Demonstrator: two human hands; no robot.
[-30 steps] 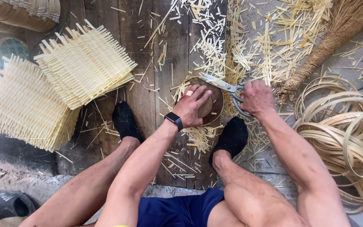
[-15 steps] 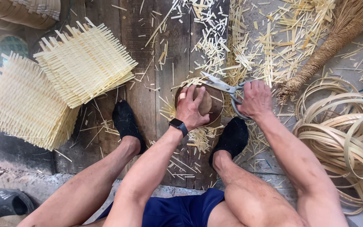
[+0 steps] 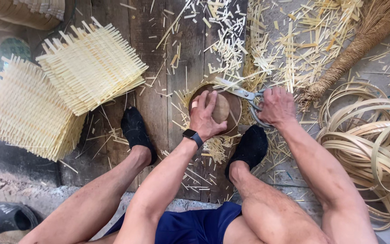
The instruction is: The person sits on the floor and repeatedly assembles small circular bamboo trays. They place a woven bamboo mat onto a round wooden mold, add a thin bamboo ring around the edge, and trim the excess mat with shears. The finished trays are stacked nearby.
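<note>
My left hand (image 3: 206, 115) pressed, fingers spread, on the round mould (image 3: 224, 108) between my feet. My right hand (image 3: 276, 106) clamped the scissors (image 3: 244, 94), just right of it.

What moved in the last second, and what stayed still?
The left hand slid a little up and left over the round wooden form, still pressing it. The right hand keeps gripping the scissors at its edge. Woven mats and coiled strips stayed put.
</note>
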